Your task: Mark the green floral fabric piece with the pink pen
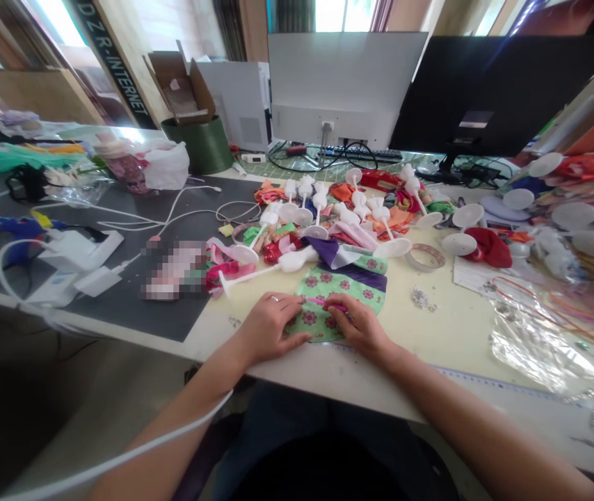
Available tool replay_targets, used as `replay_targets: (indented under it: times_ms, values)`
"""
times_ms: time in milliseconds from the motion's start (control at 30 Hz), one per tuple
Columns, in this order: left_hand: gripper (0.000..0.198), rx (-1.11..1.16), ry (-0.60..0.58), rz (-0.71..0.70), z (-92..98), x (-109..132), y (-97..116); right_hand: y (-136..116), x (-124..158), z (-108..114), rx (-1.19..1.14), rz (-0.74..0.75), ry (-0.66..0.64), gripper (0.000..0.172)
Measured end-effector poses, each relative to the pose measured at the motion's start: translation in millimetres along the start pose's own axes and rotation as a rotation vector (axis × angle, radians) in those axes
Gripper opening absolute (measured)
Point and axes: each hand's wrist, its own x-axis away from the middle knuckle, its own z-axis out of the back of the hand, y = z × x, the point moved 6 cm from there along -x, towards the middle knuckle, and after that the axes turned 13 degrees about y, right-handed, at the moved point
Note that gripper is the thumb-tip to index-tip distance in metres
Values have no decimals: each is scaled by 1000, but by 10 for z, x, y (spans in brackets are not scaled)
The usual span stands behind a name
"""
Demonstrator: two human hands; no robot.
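Left hand [270, 327]: lies flat on the cloth, fingers open, not clenched. It has one ring [275, 298] on a finger.
Right hand [357, 323]: fingers bend down onto a pink strip [328, 303]. I can't tell if they grip it.
Green cloth [336, 306]: one piece with pink flowers and a purple stripe, under both hands, near the front edge of the counter [328, 369].
White plastic stands [318, 209]: more than ten, in a pile behind the cloth, mixed with bright cloth bits.
Tape roll [426, 257]: one, right of the pile.
Silver beads [419, 298]: one small heap, right of the cloth.
Ruler [490, 381]: one, along the front edge.
Clear plastic bag [542, 341]: one, toward the right edge.
Screens [346, 83]: two, past the back edge.
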Motion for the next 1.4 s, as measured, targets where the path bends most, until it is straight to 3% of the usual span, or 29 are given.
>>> replay_targets:
  times_ms: [533,1400]
  values:
    - [43,-8,17,-20,3,-5,13,213,-50,52,-212,-230,113,28]
    - [46,29,5,22,-35,23,-47,183,-8,7,-328,-316,69,29]
